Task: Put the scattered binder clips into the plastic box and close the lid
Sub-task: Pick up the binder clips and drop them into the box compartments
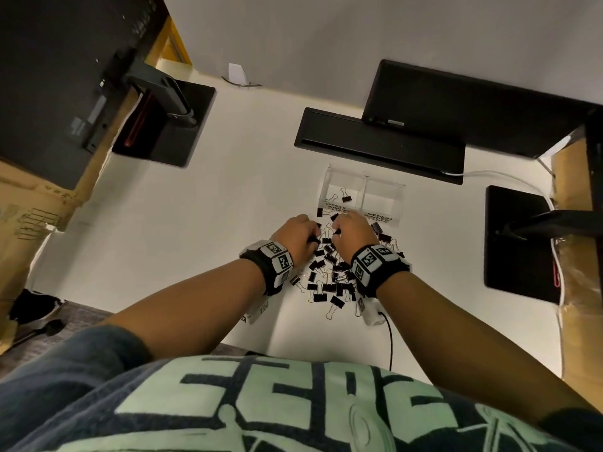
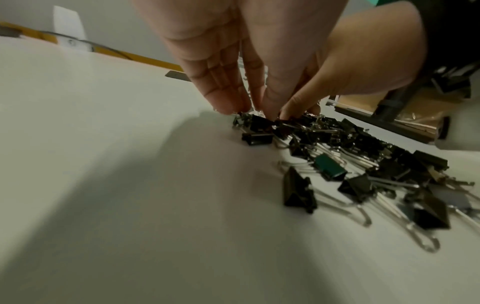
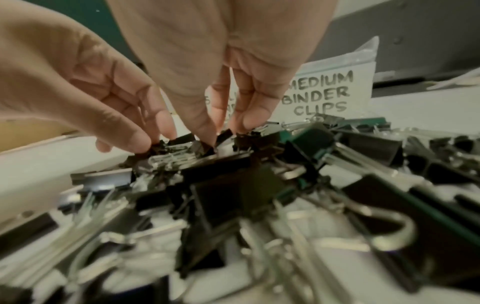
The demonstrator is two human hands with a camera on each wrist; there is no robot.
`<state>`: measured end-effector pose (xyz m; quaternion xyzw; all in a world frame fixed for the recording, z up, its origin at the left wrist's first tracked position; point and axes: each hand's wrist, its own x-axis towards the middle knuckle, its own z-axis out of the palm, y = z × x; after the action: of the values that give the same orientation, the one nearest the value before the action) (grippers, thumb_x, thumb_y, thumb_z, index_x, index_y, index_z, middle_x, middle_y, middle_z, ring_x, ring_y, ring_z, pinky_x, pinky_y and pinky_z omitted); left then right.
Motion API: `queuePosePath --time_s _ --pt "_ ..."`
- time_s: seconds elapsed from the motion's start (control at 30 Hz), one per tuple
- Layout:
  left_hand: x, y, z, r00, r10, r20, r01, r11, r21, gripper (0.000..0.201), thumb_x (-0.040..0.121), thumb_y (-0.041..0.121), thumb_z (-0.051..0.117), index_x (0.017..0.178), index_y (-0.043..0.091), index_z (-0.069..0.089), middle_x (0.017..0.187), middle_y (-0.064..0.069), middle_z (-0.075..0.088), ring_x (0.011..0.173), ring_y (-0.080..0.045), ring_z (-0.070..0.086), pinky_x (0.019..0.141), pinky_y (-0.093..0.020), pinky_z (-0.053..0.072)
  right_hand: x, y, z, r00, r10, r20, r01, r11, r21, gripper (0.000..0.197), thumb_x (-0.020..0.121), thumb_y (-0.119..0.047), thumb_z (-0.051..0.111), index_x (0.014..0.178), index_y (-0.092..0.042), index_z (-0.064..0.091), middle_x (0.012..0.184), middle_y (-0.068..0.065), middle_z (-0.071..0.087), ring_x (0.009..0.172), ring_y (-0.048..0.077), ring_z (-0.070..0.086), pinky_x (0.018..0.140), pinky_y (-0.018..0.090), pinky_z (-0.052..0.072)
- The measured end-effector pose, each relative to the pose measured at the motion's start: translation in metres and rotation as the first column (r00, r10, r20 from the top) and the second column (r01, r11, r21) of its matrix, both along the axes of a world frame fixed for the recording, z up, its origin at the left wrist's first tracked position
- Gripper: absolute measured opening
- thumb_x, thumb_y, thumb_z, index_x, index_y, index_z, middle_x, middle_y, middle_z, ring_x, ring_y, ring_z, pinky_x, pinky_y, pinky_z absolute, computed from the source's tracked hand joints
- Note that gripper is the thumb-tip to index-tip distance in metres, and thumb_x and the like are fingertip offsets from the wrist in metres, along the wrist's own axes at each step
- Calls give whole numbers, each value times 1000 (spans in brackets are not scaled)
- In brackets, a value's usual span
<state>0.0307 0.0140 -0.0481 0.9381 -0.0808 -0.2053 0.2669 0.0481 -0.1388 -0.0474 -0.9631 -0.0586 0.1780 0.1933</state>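
Both at the pile's far edge: left hand (image 1: 298, 233) and right hand (image 1: 352, 230) pinching small binder clips (image 1: 329, 275). Plastic box (image 1: 363, 198) just beyond, long axis crosswise, lid open; nearer the right hand.

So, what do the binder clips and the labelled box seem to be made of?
Binder clips: probably metal, with matte black bodies and shiny silver wire handles that glint. Box: seemingly clear, glossy plastic, since the desk shows through its walls; its labels look like paper.
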Motion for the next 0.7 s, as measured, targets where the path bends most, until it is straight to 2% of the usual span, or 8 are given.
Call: queuePosePath --time_s 0.13,0.27,0.37,0.43,0.5,0.53,0.6,0.7 --pt "1 -6 2 997 -54 46 50 995 87 23 90 23 57 110 14 61 112 -5 56 106 -23 52 87 -38 50 -4 -2 4 999 -39 -31 42 996 74 24 84 -3 56 106 -11 57 120 8 50 99 23 56 86 30 47" --pt "2 -11 3 992 -97 78 84 984 160 22 90 23 56 109 11 59 111 -8 55 106 -25 52 79 -36 50 -8 -7 6 991 -136 19 129 970 205 21 84 -3 57 101 -12 63 118 8 53 89 13 51 79 19 39" --pt "2 -14 4 987 -141 76 121 966 227 24 91 22 54 110 7 55 112 -11 52 105 -28 52 77 -38 50 -8 -4 9 987 -156 47 141 961 240 22 86 -4 54 101 -12 68 114 9 56 83 12 50 76 20 40" --pt "3 -16 5 983 -166 76 142 956 257 25 93 22 51 112 6 53 114 -13 52 106 -30 51 77 -39 49 -5 3 12 991 -130 24 123 972 199 24 89 -4 49 96 -8 71 108 14 63 80 19 58 73 26 47" --pt "2 -18 6 980 -183 78 156 951 266 29 95 23 48 117 6 52 115 -14 52 107 -30 51 76 -39 48 -1 10 13 998 -55 -28 58 993 103 26 89 -1 45 92 1 71 105 21 62 89 31 62 77 35 51" --pt "2 -18 6 980 -181 79 155 953 261 30 95 24 47 119 7 51 115 -14 52 107 -30 52 76 -39 48 -1 13 12 999 -17 -36 19 998 59 25 89 -2 46 92 2 70 105 21 60 96 33 60 81 37 50" --pt "-1 -16 5 988 -133 74 112 966 233 29 94 24 47 118 8 52 114 -14 52 108 -30 52 77 -39 48 -4 17 6 999 36 -20 -36 999 -4 22 89 -6 49 98 -1 68 110 18 56 103 32 55 85 38 49" --pt "-4 -12 5 996 21 84 -34 988 148 25 92 24 47 111 9 54 111 -12 53 100 -29 54 74 -35 45 -9 19 -1 997 71 -11 -71 997 -40 23 88 -7 52 108 -3 63 117 14 50 108 29 51 89 37 48"
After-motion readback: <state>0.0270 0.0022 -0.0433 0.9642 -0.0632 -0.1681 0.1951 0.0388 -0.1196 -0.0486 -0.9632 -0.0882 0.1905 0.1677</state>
